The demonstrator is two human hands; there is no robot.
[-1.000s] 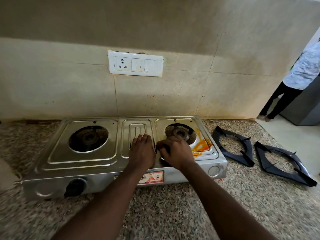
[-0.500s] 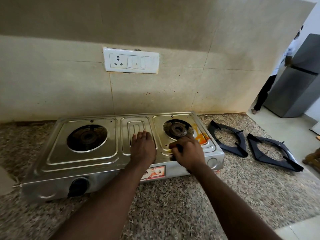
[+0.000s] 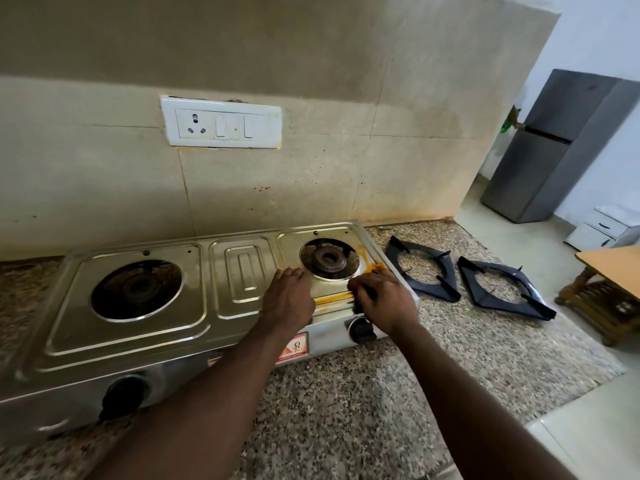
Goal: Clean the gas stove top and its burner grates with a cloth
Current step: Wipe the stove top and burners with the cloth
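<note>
With left hand (image 3: 289,301) flat on the stove (image 3: 138,337), fingers (image 3: 290,274) pressed together, right hand (image 3: 386,303) curled round a dark cloth (image 3: 367,292) at the yellow stain (image 3: 332,300), grates (image 3: 450,273) well right of fingers, may smear it onto the knob (image 3: 360,330) by wide wiping.

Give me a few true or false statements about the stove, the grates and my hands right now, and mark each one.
1. Both black metal burner grates lie on the speckled granite counter, right of the stainless steel gas stove. True.
2. The left hand is lifted clear of the stove. False: it rests flat on the stove top, just left of the right burner.
3. The stove top is spotless. False: an orange stain lies along the front and right of the right burner.
4. The right hand is curled round a small dark item at that stain. True.
</note>
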